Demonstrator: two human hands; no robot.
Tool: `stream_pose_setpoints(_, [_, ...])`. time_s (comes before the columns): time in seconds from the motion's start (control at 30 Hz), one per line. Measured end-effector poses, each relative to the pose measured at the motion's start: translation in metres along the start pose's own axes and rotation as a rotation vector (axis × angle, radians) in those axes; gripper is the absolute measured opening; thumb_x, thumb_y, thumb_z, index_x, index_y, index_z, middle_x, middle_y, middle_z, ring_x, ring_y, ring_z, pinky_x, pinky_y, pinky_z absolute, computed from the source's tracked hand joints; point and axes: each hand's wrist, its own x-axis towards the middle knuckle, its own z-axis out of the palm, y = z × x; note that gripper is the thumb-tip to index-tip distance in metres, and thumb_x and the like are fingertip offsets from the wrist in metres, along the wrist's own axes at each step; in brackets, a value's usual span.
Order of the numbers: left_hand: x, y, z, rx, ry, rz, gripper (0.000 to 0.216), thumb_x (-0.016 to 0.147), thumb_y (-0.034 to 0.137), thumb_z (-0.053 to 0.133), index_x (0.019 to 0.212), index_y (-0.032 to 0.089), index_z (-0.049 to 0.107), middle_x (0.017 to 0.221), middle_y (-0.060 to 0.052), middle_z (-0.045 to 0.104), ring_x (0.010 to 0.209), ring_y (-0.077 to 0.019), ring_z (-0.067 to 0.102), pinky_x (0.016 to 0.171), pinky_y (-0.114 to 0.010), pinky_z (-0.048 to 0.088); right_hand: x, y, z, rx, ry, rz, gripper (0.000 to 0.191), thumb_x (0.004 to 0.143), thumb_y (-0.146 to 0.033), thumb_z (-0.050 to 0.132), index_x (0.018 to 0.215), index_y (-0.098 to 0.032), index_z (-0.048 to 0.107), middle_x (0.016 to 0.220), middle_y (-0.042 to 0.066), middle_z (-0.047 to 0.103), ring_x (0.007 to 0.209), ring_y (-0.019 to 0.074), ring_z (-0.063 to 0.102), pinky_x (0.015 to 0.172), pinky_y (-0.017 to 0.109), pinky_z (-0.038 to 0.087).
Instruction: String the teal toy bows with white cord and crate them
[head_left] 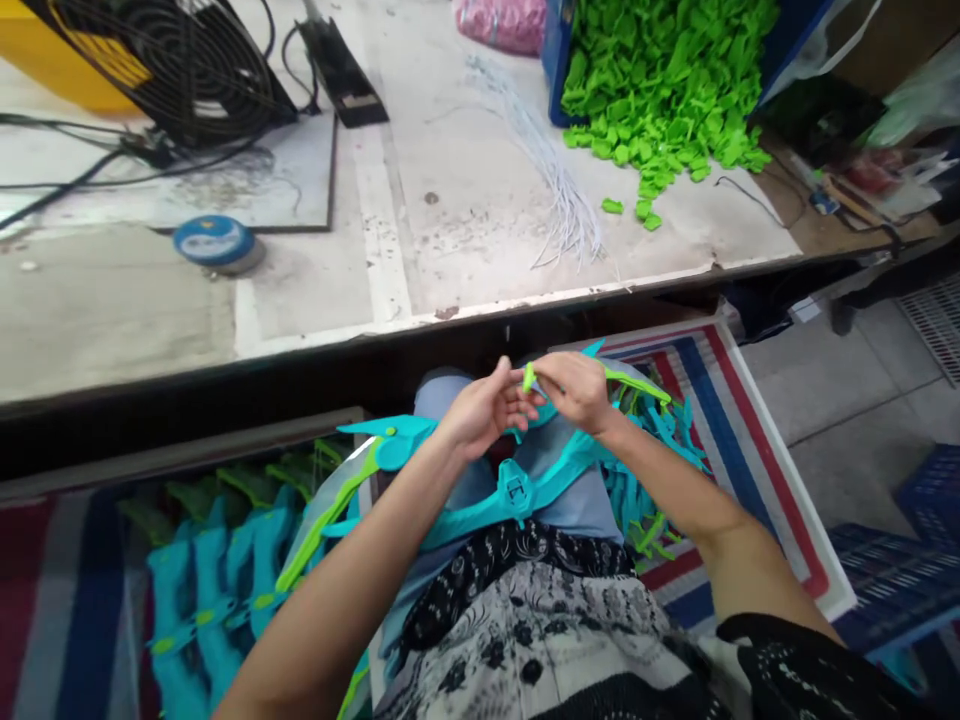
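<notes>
right hand (576, 388): pinching green piece (529, 377) | left hand (487, 410): loosely spread beside it | turquoise frame (547, 482): below both hands

Bright tabletop (465, 235), deep shadow beneath

The left forearm (367, 560) slants up and inward from the lower left, the right forearm (679, 500) from the lower right, its elbow bent. Both are bare and converge ahead of the torso. The left hand (480, 412) is open, palm turned inward, thumb raised, fingers (523, 408) loosely spread and slightly bent. The right hand (576, 388) shows its back, fingers curled into a pinch just beside the left fingertips.
</notes>
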Motion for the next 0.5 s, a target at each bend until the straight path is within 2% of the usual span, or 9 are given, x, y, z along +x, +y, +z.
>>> stream_pose_setpoints(0.03, [0.0,-0.001,0.004,-0.056,-0.028,-0.025,0.045,0.071,0.055,0.074,0.079,0.012,0.062,0.062,-0.004,0.063,0.05,-0.0106,0.055,0.043,-0.02,0.041,-0.009,-0.011,0.006,0.023,-0.008,-0.008,0.018,0.093,-0.02,0.052,0.09,-0.02,0.07,0.088,0.005,0.071,0.087,0.0163,0.065,0.082,0.031,0.053])
stream_pose_setpoints(0.1, [0.0,-0.006,0.007,-0.1,0.03,0.004,0.039,0.065,0.044,0.082,0.074,0.013,0.059,0.056,0.001,0.057,0.044,-0.0069,0.049,0.04,-0.016,0.036,-0.022,-0.025,0.015,0.098,-0.005,0.082,0.018,0.092,-0.02,0.052,0.089,-0.02,0.07,0.095,0.007,0.07,0.094,0.0182,0.064,0.086,0.035,0.053])
stream_pose_setpoints(0.2, [-0.004,-0.016,0.004,-0.031,0.186,0.126,0.042,0.059,0.043,0.086,0.078,0.014,0.062,0.057,0.002,0.058,0.046,-0.0073,0.05,0.041,-0.017,0.038,-0.032,-0.038,0.022,0.293,-0.007,0.429,0.015,0.088,-0.029,0.059,0.091,-0.019,0.07,0.095,0.007,0.069,0.087,0.0167,0.065,0.074,0.03,0.055])
stream_pose_setpoints(0.27, [-0.007,-0.019,0.001,0.08,0.225,0.187,0.046,0.058,0.048,0.085,0.079,0.013,0.065,0.062,0.0,0.062,0.051,-0.0099,0.055,0.045,-0.02,0.044,-0.037,-0.046,0.027,0.442,-0.006,0.701,0.02,0.083,-0.036,0.065,0.09,-0.018,0.069,0.086,0.004,0.069,0.075,0.0143,0.064,0.065,0.026,0.053])
stream_pose_setpoints(0.33, [-0.009,-0.016,-0.004,0.218,0.177,0.182,0.046,0.06,0.053,0.081,0.08,0.013,0.067,0.067,-0.002,0.065,0.058,-0.0135,0.059,0.052,-0.025,0.05,-0.042,-0.052,0.032,0.553,0.015,0.911,0.025,0.076,-0.041,0.069,0.084,-0.017,0.066,0.079,0.003,0.069,0.069,0.0138,0.063,0.063,0.025,0.053])
stream_pose_setpoints(0.4, [-0.006,-0.011,-0.014,0.401,0.123,0.177,0.043,0.066,0.053,0.076,0.081,0.014,0.07,0.075,-0.005,0.068,0.067,-0.0174,0.063,0.059,-0.028,0.052,-0.048,-0.054,0.037,0.61,0.037,1.043,0.027,0.071,-0.042,0.071,0.08,-0.017,0.065,0.075,0.002,0.069,0.067,0.0142,0.063,0.063,0.025,0.053])
stream_pose_setpoints(0.5, [0.005,-0.005,-0.034,0.678,0.205,0.277,0.032,0.074,0.045,0.069,0.087,0.015,0.073,0.087,-0.007,0.071,0.084,-0.0215,0.064,0.071,-0.03,0.051,-0.056,-0.048,0.043,0.535,0.042,1.146,0.023,0.067,-0.037,0.071,0.077,-0.017,0.066,0.07,0.001,0.068,0.063,0.0145,0.062,0.063,0.026,0.052])
